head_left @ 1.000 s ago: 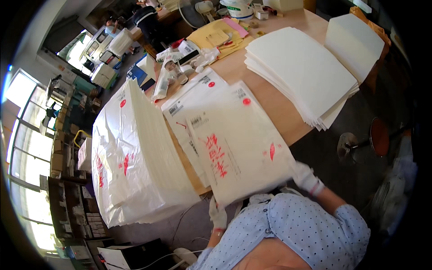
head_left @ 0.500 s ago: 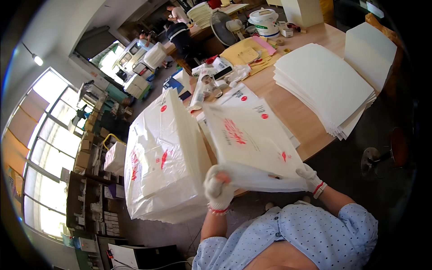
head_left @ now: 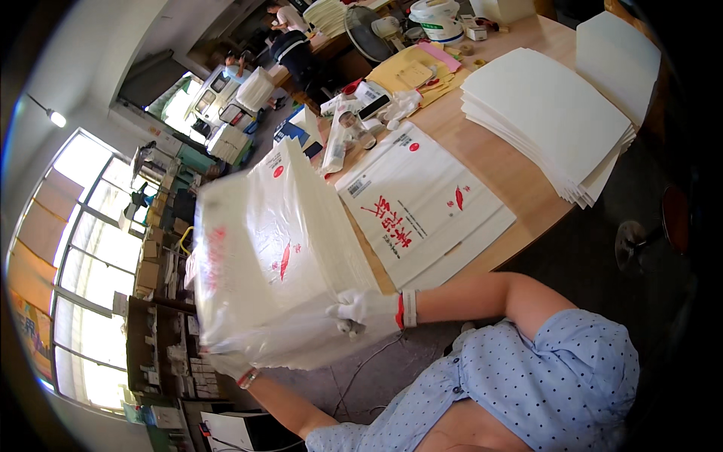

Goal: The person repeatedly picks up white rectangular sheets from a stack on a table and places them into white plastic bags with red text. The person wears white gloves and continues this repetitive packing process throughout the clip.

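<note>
A tall stack of white packages (head_left: pixel 252 248) in clear plastic with red print stands left of the table's near edge. My right hand (head_left: pixel 360 309), in a white knit glove, reaches across to the near right corner of the top package, fingers curled at its plastic edge. At the near left corner is my gloved left hand (head_left: pixel 226 363); blur and the plastic hide most of its fingers. On the table, right of the stack, a flat white package (head_left: pixel 422 200) with red characters lies with another white sheet (head_left: pixel 471 252) partly under it.
A fanned pile of white sheets (head_left: pixel 542 113) lies on the wooden table (head_left: pixel 520 177), with an upright white board (head_left: pixel 617 68) behind. Farther back are a bucket (head_left: pixel 437 21), a fan (head_left: pixel 367 34), yellow envelopes (head_left: pixel 407 71) and a jar (head_left: pixel 358 128). Other people work in the background.
The package held up between my hands over the table is now at the top of the left stack. Both hands have moved left, uncovering the printed package on the table.
</note>
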Demonstrator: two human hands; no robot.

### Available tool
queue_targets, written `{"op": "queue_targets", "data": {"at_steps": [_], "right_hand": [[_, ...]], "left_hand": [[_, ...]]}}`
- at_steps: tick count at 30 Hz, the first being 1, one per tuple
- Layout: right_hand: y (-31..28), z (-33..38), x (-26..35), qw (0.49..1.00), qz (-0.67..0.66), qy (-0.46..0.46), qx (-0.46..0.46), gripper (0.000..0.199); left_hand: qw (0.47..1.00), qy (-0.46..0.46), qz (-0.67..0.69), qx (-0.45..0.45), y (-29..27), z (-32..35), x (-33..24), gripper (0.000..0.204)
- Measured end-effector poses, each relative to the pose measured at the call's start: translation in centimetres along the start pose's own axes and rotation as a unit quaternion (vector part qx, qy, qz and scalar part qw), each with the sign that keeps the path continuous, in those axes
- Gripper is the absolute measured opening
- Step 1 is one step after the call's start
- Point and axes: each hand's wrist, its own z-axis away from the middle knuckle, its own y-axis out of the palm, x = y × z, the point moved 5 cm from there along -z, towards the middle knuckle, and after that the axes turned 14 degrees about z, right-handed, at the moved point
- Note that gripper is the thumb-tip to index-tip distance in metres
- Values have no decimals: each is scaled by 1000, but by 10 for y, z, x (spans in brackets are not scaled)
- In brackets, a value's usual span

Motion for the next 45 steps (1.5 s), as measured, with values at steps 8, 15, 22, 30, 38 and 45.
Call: {"op": "queue_targets", "data": {"at_steps": [8, 15, 22, 30, 38, 45], "right_hand": [[-81, 139, -109, 951, 153, 265, -39, 37], [-163, 291, -151, 858, 154, 333, -361, 35], [-172, 292, -164, 871, 91, 302, -377, 32], [-231, 123, -126, 906, 66, 71, -412, 26], [-236, 158, -74, 495, 727, -97, -466, 22], [-267, 90, -117, 716, 564, -54, -408, 29]], "left_hand": [[761, -595, 187, 178, 49, 440, 35, 24], [806, -97, 98, 576, 311, 426, -224, 20], [632, -206, 25, 747, 354, 436, -185, 29], [779, -13, 221, 587, 377, 418, -166, 25], [571, -629, 389, 357, 409, 337, -151, 11], [623, -479, 485, 384, 380, 241, -254, 36]]}}
